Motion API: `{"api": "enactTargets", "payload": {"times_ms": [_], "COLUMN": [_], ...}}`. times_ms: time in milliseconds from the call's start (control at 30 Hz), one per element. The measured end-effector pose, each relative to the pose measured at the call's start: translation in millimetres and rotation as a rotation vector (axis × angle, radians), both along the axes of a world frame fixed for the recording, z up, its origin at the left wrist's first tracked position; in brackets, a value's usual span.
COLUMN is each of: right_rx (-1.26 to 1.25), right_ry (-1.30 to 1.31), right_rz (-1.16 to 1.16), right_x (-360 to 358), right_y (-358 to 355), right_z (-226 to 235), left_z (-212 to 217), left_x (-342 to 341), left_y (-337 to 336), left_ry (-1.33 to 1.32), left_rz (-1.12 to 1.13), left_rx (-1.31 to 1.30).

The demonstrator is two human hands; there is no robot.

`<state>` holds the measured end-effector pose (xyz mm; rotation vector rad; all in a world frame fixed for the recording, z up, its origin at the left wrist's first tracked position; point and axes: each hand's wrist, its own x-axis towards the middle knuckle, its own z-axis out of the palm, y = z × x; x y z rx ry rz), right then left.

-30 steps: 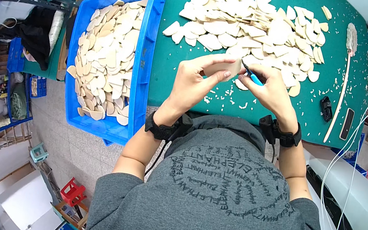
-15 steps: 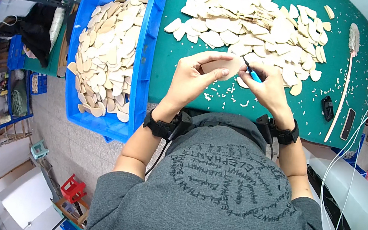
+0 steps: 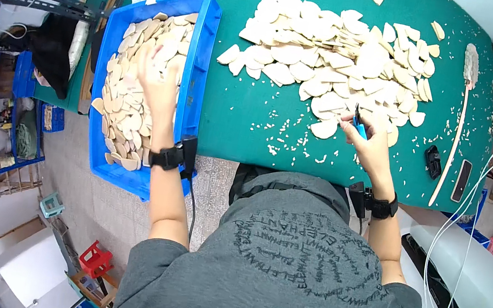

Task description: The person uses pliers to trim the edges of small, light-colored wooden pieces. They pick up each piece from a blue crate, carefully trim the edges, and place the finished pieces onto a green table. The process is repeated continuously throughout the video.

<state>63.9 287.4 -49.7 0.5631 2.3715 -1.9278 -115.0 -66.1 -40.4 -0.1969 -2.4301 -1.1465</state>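
Note:
My left hand (image 3: 159, 72) is over the pale half-round pieces (image 3: 130, 113) heaped in the blue crate (image 3: 196, 75). Its fingers look stretched apart, though they are smeared and bright; no piece stands out in them. Over the table, my right hand (image 3: 372, 145) is closed around a small blue-handled tool (image 3: 361, 128) with a dark, narrow tip pointing away from me. Just beyond it spreads a big pile of similar flat pale pieces (image 3: 335, 62). One rounded piece (image 3: 324, 129) lies at the pile's near edge, left of the tool.
Small pale shavings (image 3: 291, 136) litter the green tabletop (image 3: 230, 132). On the right lie a long-handled brush (image 3: 460, 117), a black object (image 3: 433, 161) and a phone (image 3: 462, 180). White cables (image 3: 482, 172) hang at the right. A red stool (image 3: 95, 259) stands on the floor at lower left.
My left hand has moved from in front of me, where it held a pale piece, leftward over the crate. My right hand has shifted slightly right and nearer, still holding the blue-handled tool.

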Motion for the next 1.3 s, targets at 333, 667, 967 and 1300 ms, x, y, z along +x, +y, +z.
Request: {"api": "enactTargets", "payload": {"times_ms": [333,667,967,1300], "right_rx": [0.034,0.026,0.024,0.052], "right_ry": [-0.103,-0.147,-0.075,-0.007], "right_rz": [-0.284,-0.165,0.027,0.09], "right_x": [40,29,-1,-23], "right_y": [38,22,-15,-42], "right_z": [-7,-19,-8,0], "left_z": [-130,-151,-144,-40], "left_x": [-82,34,55,85], "left_y": [212,157,129,139], "left_ry": [-0.293,0.004,-0.833,-0.936], "left_rz": [-0.515,-0.557,-0.278,-0.462], "left_rx": [-0.581,-0.632,0.594,1.028]}}
